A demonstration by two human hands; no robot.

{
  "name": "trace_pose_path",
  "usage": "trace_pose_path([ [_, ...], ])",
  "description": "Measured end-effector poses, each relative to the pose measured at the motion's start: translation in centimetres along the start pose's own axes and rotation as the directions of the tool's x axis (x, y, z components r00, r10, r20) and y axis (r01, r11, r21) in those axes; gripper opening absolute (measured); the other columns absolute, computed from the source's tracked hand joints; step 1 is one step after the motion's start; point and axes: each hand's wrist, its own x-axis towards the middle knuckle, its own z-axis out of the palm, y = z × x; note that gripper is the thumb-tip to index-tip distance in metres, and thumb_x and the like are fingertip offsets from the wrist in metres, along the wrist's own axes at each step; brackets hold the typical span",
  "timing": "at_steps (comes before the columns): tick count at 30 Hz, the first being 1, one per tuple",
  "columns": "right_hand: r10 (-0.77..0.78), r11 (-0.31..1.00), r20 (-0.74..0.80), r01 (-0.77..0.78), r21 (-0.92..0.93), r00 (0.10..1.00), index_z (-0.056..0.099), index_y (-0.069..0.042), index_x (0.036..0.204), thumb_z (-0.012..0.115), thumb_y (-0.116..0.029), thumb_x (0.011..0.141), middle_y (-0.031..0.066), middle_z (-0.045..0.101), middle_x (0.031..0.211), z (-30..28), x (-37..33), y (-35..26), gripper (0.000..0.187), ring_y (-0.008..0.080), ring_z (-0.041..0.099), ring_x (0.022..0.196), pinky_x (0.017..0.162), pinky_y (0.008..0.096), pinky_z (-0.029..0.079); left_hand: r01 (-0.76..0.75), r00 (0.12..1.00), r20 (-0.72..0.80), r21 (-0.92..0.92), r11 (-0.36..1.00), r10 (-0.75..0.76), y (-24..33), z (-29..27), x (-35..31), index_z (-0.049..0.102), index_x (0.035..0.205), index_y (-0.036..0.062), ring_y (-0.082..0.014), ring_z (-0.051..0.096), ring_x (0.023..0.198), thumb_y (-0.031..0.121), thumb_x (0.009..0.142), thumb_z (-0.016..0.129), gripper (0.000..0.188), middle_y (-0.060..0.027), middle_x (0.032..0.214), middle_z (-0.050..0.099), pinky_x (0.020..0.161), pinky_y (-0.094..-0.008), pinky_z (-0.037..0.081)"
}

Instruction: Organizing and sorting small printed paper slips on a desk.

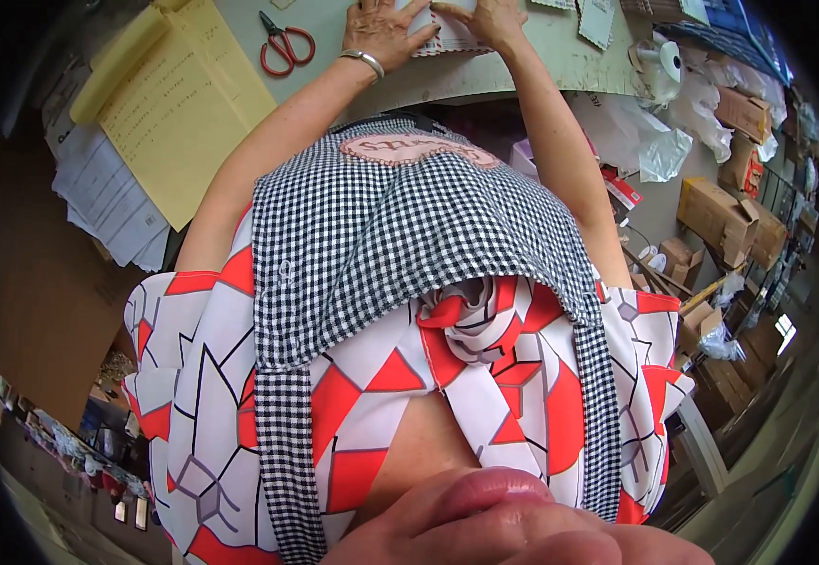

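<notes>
My left hand (383, 34) lies on the pale green tabletop at the top of the view, fingers spread. Its thumb rests at the side of a flat white paper piece with a patterned border (456, 40). A silver bangle circles that wrist. My right hand (490, 21) bears on the same piece from the other side, its thumb reaching across it. The upper frame edge cuts off some fingertips and the far part of the paper. To the left of my left hand lie scissors with red handles (286, 51), untouched.
A yellow pad with handwriting (178, 104) and white sheets (108, 188) lie at the left. More printed pieces (597, 19) sit right of my hands. A white roll (659, 64), plastic bags (664, 151) and cardboard boxes (720, 221) crowd the right side.
</notes>
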Motion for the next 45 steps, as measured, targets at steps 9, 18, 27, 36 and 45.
trace_pose_path([
  [9, -0.494, 0.864, 0.006, 0.491, -0.11, 0.869, 0.043, -0.018, 0.133, 0.068, -0.052, 0.07, 0.0134, 0.042, 0.133, 1.4, 0.8, -3.0, 0.076, 0.0386, 0.034, 0.125, 0.099, 0.0512, 0.03, -0.044, 0.997, -0.065, -0.022, 0.999, 0.042, -2.7, -1.4, -2.4, 0.053, 0.124, 0.0189, -0.0369, 0.025, 0.13, 0.043, 0.078, 0.059, 0.052, -0.0165, 0.138, 0.034, 0.102, -0.0501, 0.03],
  [18, -0.591, 0.801, -0.054, 0.577, -0.161, 0.805, 0.044, -0.015, 0.13, 0.064, -0.051, 0.073, 0.0152, 0.048, 0.121, -1.5, 1.2, -1.0, 0.071, 0.035, 0.044, 0.113, 0.089, 0.0502, 0.037, -0.118, 0.976, -0.17, 0.105, 0.987, 0.135, -0.9, 0.4, -0.1, 0.052, 0.124, 0.03, -0.0301, 0.023, 0.13, 0.052, 0.079, 0.058, 0.051, -0.0087, 0.134, 0.037, 0.098, -0.0473, 0.034],
  [27, -0.585, 0.807, -0.094, 0.567, -0.164, 0.806, 0.049, -0.029, 0.127, 0.061, -0.057, 0.071, 0.0122, 0.05, 0.117, 2.6, 0.6, -2.0, 0.064, 0.0339, 0.043, 0.115, 0.087, 0.0574, 0.034, -0.135, 0.963, -0.236, 0.008, 0.991, 0.133, -2.1, -0.4, -2.5, 0.054, 0.122, 0.02, -0.0377, 0.029, 0.126, 0.044, 0.07, 0.071, 0.06, -0.0138, 0.134, 0.037, 0.103, -0.0489, 0.029],
  [36, -0.626, 0.755, -0.026, 0.597, -0.272, 0.78, 0.049, -0.012, 0.121, 0.065, -0.058, 0.067, 0.0157, 0.055, 0.106, 1.5, 1.6, -5.3, 0.073, 0.033, 0.05, 0.106, 0.095, 0.0612, 0.03, -0.181, 0.956, -0.23, 0.033, 0.983, 0.183, -3.9, -2.1, -2.5, 0.052, 0.126, 0.0216, -0.0366, 0.024, 0.129, 0.039, 0.069, 0.073, 0.063, -0.014, 0.135, 0.035, 0.106, -0.0482, 0.025],
  [45, -0.676, 0.706, 0.111, 0.683, -0.186, 0.729, 0.056, -0.007, 0.105, 0.065, -0.066, 0.064, 0.015, 0.061, 0.093, 1.4, 3.0, -7.5, 0.073, 0.0305, 0.059, 0.092, 0.078, 0.0467, 0.042, -0.206, 0.946, -0.24, 0.079, 0.975, 0.219, -5.7, -3.0, -3.3, 0.052, 0.127, 0.0207, -0.0365, 0.023, 0.13, 0.04, 0.069, 0.073, 0.065, -0.015, 0.135, 0.035, 0.106, -0.0481, 0.025],
])
